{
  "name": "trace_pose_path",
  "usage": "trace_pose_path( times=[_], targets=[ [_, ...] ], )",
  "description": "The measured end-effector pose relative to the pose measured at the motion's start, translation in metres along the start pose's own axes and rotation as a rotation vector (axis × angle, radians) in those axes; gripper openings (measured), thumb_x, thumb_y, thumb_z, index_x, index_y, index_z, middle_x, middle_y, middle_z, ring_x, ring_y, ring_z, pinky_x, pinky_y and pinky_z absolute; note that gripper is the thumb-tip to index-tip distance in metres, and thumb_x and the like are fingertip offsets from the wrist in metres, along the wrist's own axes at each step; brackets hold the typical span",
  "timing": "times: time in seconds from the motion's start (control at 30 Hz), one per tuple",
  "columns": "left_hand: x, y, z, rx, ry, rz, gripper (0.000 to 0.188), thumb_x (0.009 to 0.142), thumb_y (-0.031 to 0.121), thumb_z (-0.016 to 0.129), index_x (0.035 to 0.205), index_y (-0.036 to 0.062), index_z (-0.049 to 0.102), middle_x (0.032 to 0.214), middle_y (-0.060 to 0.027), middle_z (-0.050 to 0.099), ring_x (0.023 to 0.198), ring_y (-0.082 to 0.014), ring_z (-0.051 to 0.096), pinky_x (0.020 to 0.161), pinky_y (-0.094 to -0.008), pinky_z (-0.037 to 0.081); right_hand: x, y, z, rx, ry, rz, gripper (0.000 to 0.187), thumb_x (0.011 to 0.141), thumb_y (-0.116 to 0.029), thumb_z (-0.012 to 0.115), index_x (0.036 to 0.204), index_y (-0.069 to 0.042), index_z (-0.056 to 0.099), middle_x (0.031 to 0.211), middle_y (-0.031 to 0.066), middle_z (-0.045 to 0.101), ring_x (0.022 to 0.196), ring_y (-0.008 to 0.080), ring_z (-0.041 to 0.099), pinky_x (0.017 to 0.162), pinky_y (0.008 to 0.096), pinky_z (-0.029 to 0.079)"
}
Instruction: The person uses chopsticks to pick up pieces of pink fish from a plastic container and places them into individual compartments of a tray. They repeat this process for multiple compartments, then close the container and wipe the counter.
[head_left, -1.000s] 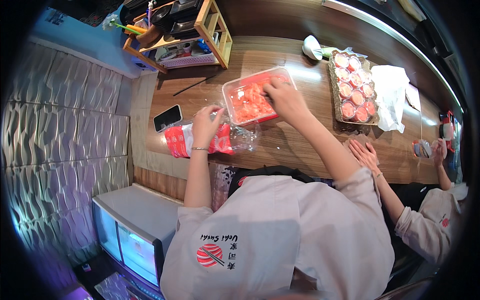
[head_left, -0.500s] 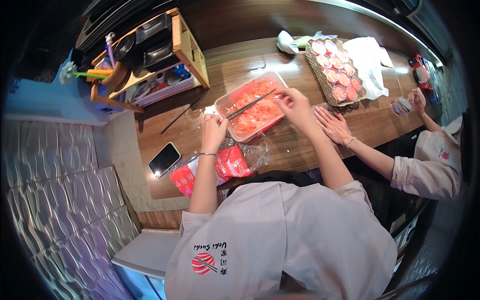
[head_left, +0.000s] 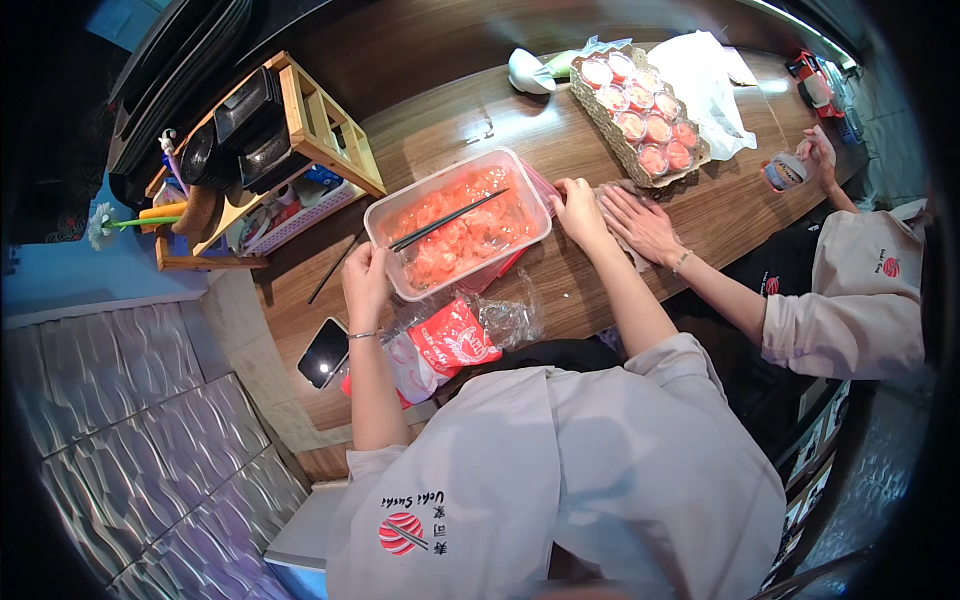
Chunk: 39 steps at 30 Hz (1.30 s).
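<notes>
A clear plastic tub point(head_left: 455, 285) holds pinkish-orange thin slices point(head_left: 440, 225). Dark chopsticks point(head_left: 450, 218) lie across it. My left hand point(head_left: 366, 285) pinches the tub's left rim, thumb and fingers closed. At the opposite end, the closed fingers of my right hand point(head_left: 585, 215) grip the tub's right corner, the contact partly hidden. Under the tub's right side shows a pink-red edge point(head_left: 540, 188), perhaps of another container. Below the tub lie a red and white plastic packet point(head_left: 450, 340) and crumpled clear film point(head_left: 515, 310).
An egg-carton tray point(head_left: 625, 140) carries several lidded cups. A co-worker's hand point(head_left: 645, 225) rests on a cloth beside my right hand; another co-worker's hand point(head_left: 820, 160) holds a small packet. A phone point(head_left: 322, 352) and a wooden shelf point(head_left: 325, 150) stand at left.
The tub has shifted left and looks raised, uncovering the pink-red edge. My left hand has moved onto its rim; my right hand has come down to its right corner. The view has shifted.
</notes>
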<state>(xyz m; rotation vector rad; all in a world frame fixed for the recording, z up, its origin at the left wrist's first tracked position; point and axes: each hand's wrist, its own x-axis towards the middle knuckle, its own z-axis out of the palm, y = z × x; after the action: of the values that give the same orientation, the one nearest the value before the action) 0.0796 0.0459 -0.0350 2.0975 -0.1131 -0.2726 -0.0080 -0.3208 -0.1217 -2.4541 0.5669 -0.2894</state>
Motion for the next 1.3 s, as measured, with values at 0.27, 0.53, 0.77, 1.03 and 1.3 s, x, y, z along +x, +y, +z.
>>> trace_pose_path(
  times=[0.27,0.53,0.77,1.03,1.3],
  targets=[
    [-0.014,-0.018,-0.018,-0.179,0.057,-0.041,0.025,0.09,0.016,0.055,0.07,0.0011,0.057,0.063,0.0048,0.051,0.057,-0.0037,0.043,0.051,-0.0252,0.033,0.019,0.023,0.007,-0.109,-0.097,0.025,0.022,0.085,-0.011,0.066,0.102,-0.002,0.057,0.092,0.0225,0.063,0.095,0.0394,0.061,0.084,0.0459,0.048],
    [-0.01,-0.035,-0.011,-0.295,0.1,-0.094,0.025,0.09,0.015,0.055,0.068,0.0037,0.056,0.061,0.0056,0.049,0.054,-0.0028,0.04,0.049,-0.0228,0.032,0.025,0.025,-0.032,0.023,0.038,0.171,0.017,0.09,-0.011,0.061,0.103,-0.002,0.056,0.086,0.0199,0.067,0.079,0.0328,0.066,0.074,0.0419,0.052],
    [0.003,-0.054,0.008,-0.395,0.084,-0.121,0.024,0.092,0.015,0.054,0.071,0.0046,0.058,0.061,0.0061,0.049,0.053,-0.0021,0.039,0.048,-0.0221,0.03,0.033,-0.053,-0.135,0.664,0.235,0.008,0.017,0.091,-0.008,0.064,0.107,-0.003,0.066,0.086,0.0036,0.069,0.076,0.0084,0.063,0.067,0.0221,0.05],
    [0.023,-0.042,0.037,-0.337,-0.001,-0.089,0.028,0.094,0.018,0.056,0.07,0.0038,0.059,0.061,0.0057,0.05,0.053,-0.0028,0.04,0.048,-0.0228,0.031,-0.014,-0.149,-0.129,0.459,0.332,-0.418,0.018,0.082,-0.007,0.073,0.099,-0.005,0.07,0.09,0.0053,0.071,0.081,0.0128,0.066,0.064,0.0294,0.054],
    [0.04,-0.079,0.082,-0.502,-0.144,-0.152,0.023,0.1,0.023,0.053,0.097,0.003,0.064,0.089,-0.0012,0.065,0.077,-0.0078,0.062,0.07,-0.0254,0.054,-0.06,-0.156,-0.002,0.201,0.058,-0.901,0.019,0.066,-0.013,0.073,0.083,-0.015,0.065,0.08,-0.0017,0.06,0.079,0.0185,0.06,0.069,0.035,0.048]
  ],
)
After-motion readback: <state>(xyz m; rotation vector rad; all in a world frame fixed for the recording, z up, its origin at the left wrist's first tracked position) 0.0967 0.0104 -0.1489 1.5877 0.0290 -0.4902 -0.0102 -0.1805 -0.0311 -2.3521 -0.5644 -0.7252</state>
